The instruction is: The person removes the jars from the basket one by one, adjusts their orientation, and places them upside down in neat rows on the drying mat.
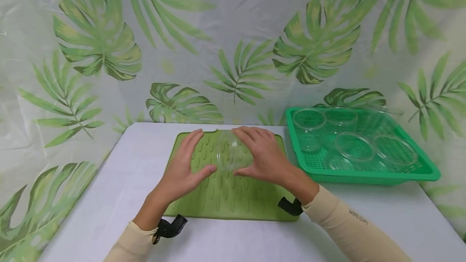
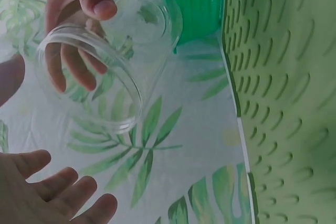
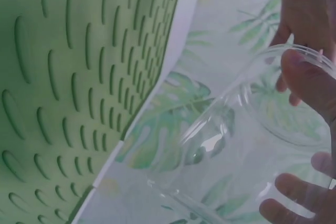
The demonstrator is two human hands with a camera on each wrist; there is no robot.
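A clear plastic cup (image 1: 228, 151), lying on its side in the air, is held over the green mat (image 1: 218, 201). My right hand (image 1: 263, 155) grips it from the right, with the thumb toward me and the fingers across the far side. In the left wrist view those fingers show through the cup's transparent wall (image 2: 134, 103). My left hand (image 1: 180, 173) is spread on the other side, its fingers and thumb apart around a gap facing the cup. The right wrist view shows the cup (image 3: 220, 145) tilted, my right thumb (image 3: 310, 85) at its rim.
To the right stands a green basket (image 1: 364, 178) holding several similar clear cups (image 1: 353, 146). The mat has raised oblong ridges and lies on a white table (image 1: 120, 177). Behind the table hangs a leaf-patterned sheet (image 1: 240, 15).
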